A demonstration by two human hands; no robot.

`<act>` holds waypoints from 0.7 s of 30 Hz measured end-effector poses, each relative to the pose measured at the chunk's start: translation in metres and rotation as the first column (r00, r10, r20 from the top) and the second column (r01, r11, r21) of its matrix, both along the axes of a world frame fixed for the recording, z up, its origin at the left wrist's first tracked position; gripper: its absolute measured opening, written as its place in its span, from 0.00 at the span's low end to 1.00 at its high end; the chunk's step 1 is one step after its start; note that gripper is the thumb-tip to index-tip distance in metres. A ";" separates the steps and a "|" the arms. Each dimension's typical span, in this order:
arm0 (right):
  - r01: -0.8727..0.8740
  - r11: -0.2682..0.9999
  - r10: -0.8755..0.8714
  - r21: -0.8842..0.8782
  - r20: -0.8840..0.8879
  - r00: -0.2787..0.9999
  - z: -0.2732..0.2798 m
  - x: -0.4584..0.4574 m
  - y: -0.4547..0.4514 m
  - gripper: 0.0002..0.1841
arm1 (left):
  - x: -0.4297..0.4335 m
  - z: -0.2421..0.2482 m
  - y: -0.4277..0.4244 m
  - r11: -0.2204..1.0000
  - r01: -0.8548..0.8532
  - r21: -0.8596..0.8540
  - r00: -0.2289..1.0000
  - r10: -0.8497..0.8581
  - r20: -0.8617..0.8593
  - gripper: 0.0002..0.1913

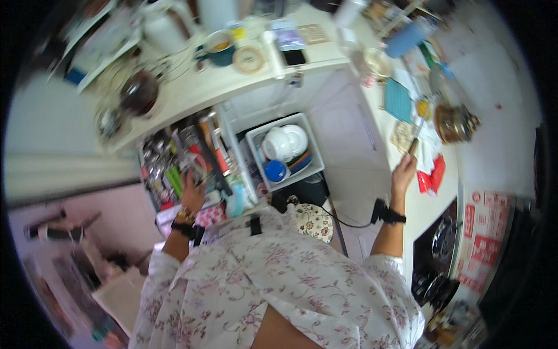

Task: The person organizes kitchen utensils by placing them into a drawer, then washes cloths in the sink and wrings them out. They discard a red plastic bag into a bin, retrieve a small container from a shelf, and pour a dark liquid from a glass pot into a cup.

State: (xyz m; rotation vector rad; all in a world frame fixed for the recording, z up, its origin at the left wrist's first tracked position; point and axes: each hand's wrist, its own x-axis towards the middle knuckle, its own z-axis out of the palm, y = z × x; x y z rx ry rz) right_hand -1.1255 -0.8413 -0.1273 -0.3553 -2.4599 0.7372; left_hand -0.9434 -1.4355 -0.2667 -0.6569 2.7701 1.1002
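Observation:
My right hand (404, 172) is closed round the brown handle of a long metal kitchen utensil (419, 129). Its far end, over the right-hand counter, is too blurred to identify. My left hand (192, 192) reaches into a pulled-out drawer (237, 150) crammed with utensils. Its fingers are spread near a bright green item (174, 181) and a pale ring-like item (198, 163); I see nothing held in them. A long black bar-shaped item (213, 157) lies across the drawer's contents. Below the utensil's handle is a red plastic packet (432, 174), beside a white cloth or paper (429, 148).
Right of the drawer, a grey bin (250, 144) holds white dishes and a blue-lidded container (276, 170). A glass jar (451, 124) and a teal cloth (397, 100) lie along the right counter. The back counter bears a dark round pot (139, 94) and a mug (220, 48).

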 end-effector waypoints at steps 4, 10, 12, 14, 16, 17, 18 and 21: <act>-0.223 0.893 0.258 -0.391 0.039 0.965 0.039 0.044 -0.077 0.12 | 0.005 -0.002 -0.008 0.997 0.071 -0.001 0.996 -0.071 -0.047 0.35; -0.529 0.732 0.655 -0.429 0.228 0.721 0.108 0.087 -0.176 0.13 | 0.015 0.011 -0.026 0.983 0.176 0.048 0.982 -0.179 0.061 0.30; -0.718 0.637 0.770 -0.278 0.244 0.589 0.118 0.098 -0.202 0.14 | 0.019 0.021 -0.028 0.981 0.147 0.125 0.985 -0.157 0.076 0.29; -0.721 0.640 0.734 -0.265 0.488 0.473 0.117 0.109 -0.229 0.15 | 0.023 0.031 -0.028 0.985 0.147 0.091 0.989 -0.144 -0.044 0.28; -0.773 0.592 0.721 -0.226 0.578 0.383 0.103 0.117 -0.260 0.16 | 0.025 0.042 -0.030 0.982 0.148 0.118 0.983 -0.133 -0.123 0.28; -0.824 0.531 0.756 -0.196 0.548 0.357 0.088 0.122 -0.281 0.17 | 0.026 0.047 -0.031 0.980 0.141 0.142 0.980 -0.118 -0.161 0.27; -0.840 0.507 0.769 -0.194 0.542 0.339 0.072 0.124 -0.301 0.16 | 0.028 0.052 -0.031 0.970 0.136 0.203 0.975 -0.094 -0.201 0.27; -0.862 0.464 0.802 -0.204 0.511 0.311 0.020 0.128 -0.358 0.15 | 0.033 0.064 -0.034 0.944 0.112 0.311 0.982 -0.058 -0.179 0.26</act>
